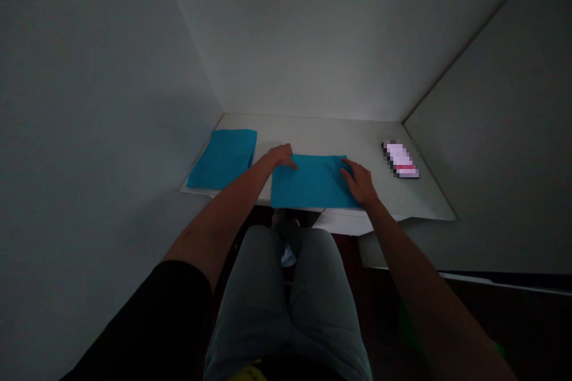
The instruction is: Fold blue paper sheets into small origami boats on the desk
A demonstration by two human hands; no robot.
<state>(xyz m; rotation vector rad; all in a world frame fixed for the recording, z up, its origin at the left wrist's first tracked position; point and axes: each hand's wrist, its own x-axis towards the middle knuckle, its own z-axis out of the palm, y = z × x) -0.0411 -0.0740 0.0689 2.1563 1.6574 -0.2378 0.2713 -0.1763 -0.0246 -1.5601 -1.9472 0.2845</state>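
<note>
A flat blue rectangular sheet (313, 183) lies on the white table in front of me, its near edge along the table's front edge. Whether it is cloth or paper I cannot tell. My left hand (282, 156) rests at its upper left corner, thumb apart from the fingers and lying over the sheet. At the right end, my right hand (360, 183) touches the sheet with thumb and forefinger spread. Farther left lies a second blue piece (223, 158), which looks folded or stacked, partly behind my left forearm.
The white table (313, 131) meets a wall at the back and walls on both sides. A phone (401, 159) with a lit, blurred screen lies on its right part. My legs are below the front edge, beside a white drawer-like panel (342, 221).
</note>
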